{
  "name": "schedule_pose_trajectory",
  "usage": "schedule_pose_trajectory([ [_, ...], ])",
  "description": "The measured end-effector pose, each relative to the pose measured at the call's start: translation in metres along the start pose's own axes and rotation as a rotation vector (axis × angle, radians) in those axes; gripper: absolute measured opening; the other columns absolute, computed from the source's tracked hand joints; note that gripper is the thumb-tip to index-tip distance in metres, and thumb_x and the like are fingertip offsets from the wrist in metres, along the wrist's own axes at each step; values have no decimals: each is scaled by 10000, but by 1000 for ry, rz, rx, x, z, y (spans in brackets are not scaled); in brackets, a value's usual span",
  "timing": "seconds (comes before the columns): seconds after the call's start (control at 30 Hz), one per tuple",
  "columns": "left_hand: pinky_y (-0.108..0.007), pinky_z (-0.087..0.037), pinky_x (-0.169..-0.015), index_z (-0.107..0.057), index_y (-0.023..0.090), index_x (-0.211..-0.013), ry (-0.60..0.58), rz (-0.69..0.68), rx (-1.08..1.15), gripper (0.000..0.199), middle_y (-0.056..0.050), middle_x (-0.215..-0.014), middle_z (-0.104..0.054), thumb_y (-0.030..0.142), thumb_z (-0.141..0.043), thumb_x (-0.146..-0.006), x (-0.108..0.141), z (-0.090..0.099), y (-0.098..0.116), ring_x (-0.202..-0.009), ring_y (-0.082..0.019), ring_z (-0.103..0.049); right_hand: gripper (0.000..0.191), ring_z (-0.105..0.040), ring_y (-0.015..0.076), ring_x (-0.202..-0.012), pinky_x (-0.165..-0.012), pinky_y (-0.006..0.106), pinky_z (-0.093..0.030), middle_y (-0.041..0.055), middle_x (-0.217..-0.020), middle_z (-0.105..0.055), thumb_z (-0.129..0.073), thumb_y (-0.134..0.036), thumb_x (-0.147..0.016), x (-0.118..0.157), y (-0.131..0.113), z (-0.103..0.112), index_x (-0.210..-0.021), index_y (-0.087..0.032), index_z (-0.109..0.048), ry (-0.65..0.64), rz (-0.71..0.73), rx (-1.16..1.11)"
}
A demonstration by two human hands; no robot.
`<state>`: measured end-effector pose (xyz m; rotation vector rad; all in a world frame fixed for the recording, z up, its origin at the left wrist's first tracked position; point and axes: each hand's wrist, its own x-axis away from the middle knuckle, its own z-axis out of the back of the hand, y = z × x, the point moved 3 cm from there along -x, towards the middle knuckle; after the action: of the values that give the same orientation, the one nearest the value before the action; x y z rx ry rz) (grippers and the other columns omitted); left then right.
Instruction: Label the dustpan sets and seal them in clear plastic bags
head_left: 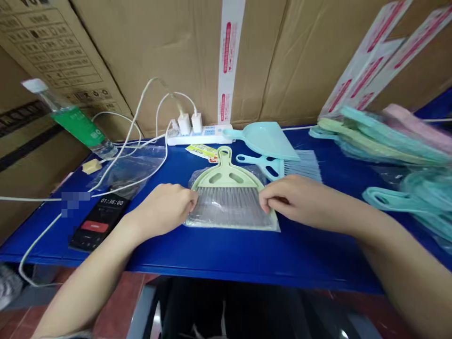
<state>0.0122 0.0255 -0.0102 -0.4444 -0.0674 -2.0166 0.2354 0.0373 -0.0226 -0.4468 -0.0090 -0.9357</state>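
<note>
cardboard [187, 56] backs a blue bench [212, 254]. mid-bench lies a pale green dustpan-and-brush set [226, 177] in a clear bag [229, 219]. the right hand [291, 197] pinches the bag's right side; the left hand [165, 207] curls at the other, its grip hidden. uneven tugging could split the bag or bend the bristles [228, 195].

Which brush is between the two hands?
The pale green brush, in clear plastic; the loose light blue brush lies farther back, to the right.

I have open tabletop [226, 254] nearer than the green brush set [226, 181]; cardboard [190, 61] blocks beyond. Cables [133, 123] cross my left; bagged pieces [395, 147] crowd my right.
</note>
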Motion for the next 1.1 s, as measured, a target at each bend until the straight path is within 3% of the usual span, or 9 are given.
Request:
schedule_pose_trajectory([
  [0.17, -298, -346, -605, -599, 200, -769, 23, -24, 12, 249, -15, -714, -675, 92, -385, -834, 2, 0, -1, -731, -209, -658, 288, -586, 140, -674, -683, 280, -384, -9, -751, -702, -395, -102, -806, 2, 3, 2, -706, -212, -643, 56, 42, -7],
  [0.6, -297, -341, -590, -597, 204, -743, 47, -31, 43, 243, -10, -671, -647, 79, -406, -825, 2, -1, -3, -701, -213, -645, 282, -569, 144, -652, -654, 277, -375, -4, -732, -683, -391, -112, -788, 1, 3, -1, -687, -220, -631, 52, 34, 9],
  [0.9, -304, -347, -602, -601, 209, -759, 31, -19, 26, 245, -12, -690, -659, 84, -402, -829, 2, -1, -2, -715, -226, -651, 238, -497, 139, -584, -584, 270, -331, -4, -628, -597, -371, -127, -789, 0, -1, -2, -597, -207, -489, 45, 44, 56],
  [1.1, -299, -351, -603, -597, 204, -758, 19, -14, 10, 246, -18, -704, -670, 79, -398, -831, 3, 0, -1, -736, -226, -662, 225, -467, 134, -546, -546, 259, -310, -7, -616, -564, -344, -170, -856, 0, -2, 0, -680, -212, -478, 87, 36, 108],
])
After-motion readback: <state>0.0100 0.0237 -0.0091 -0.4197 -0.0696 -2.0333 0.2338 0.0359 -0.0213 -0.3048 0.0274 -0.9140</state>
